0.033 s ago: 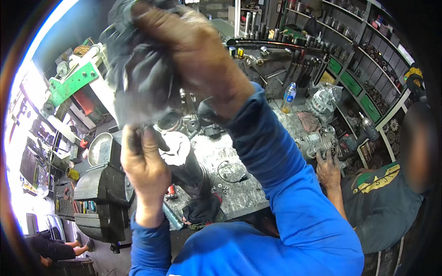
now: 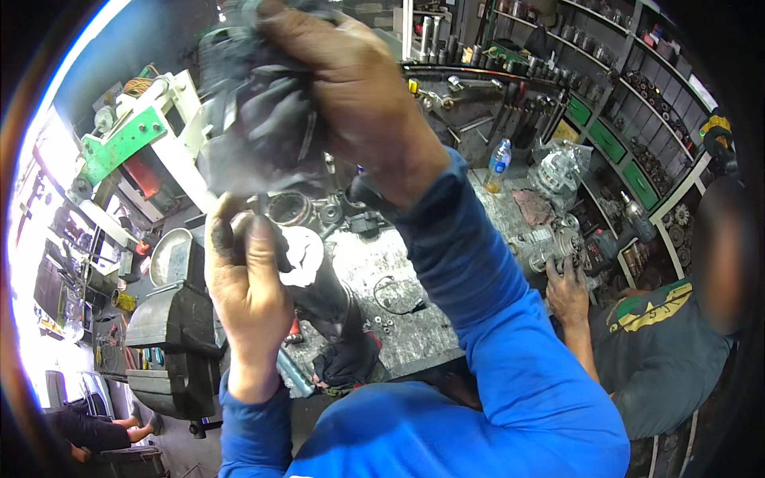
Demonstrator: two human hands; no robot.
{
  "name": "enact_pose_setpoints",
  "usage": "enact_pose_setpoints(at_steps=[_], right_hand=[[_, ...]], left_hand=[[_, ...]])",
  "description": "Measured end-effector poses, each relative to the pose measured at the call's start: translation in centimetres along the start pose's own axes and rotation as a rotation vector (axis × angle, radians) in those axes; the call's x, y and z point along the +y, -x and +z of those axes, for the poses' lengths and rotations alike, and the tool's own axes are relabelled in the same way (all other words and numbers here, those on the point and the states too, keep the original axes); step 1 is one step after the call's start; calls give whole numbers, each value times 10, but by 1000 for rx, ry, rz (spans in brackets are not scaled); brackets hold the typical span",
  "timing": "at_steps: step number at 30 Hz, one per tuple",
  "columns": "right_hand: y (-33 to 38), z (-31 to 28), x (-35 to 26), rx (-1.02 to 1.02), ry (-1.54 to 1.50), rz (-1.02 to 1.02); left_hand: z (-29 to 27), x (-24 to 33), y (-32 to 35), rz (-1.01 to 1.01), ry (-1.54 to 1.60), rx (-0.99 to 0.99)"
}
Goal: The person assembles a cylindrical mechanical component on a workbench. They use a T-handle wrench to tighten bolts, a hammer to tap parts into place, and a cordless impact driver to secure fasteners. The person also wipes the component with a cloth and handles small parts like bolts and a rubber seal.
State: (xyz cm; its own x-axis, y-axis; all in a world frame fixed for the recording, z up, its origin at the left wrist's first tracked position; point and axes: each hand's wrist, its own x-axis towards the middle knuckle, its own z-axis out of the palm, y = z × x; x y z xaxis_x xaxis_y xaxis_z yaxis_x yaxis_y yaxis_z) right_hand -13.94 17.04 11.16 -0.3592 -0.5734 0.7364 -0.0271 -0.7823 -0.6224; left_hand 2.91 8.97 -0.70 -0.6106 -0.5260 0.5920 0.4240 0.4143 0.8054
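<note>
Right hand (image 2: 370, 103) grips dark blurred bundle (image 2: 267, 123), just beyond left hand (image 2: 251, 295) | left hand: thumb up, cannot tell its hold | vise (image 2: 171, 342) left of left hand | table (image 2: 430, 350) below the 2 hands | 1 bottle (image 2: 500, 162) farther, right of right hand

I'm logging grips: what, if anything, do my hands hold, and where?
The right hand holds a dark bundle by its upper right side; whether the left hand holds anything is unclear.
</note>
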Motion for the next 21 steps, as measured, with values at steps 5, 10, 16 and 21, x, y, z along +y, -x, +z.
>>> enact_pose_setpoints(at_steps=[5, 10, 16, 21], right_hand=[[127, -104, 44, 511, 203, 150], [259, -209, 169, 791, 1059, 730], [258, -235, 189, 692, 1309, 1390], [141, -259, 107, 856, 1611, 263]], left_hand=[[45, 8, 67, -366, -38, -556], [82, -107, 108, -686, -508, -883], [23, -107, 140, -733, -144, -930], [-50, -90, 173, -984, -13, -647]])
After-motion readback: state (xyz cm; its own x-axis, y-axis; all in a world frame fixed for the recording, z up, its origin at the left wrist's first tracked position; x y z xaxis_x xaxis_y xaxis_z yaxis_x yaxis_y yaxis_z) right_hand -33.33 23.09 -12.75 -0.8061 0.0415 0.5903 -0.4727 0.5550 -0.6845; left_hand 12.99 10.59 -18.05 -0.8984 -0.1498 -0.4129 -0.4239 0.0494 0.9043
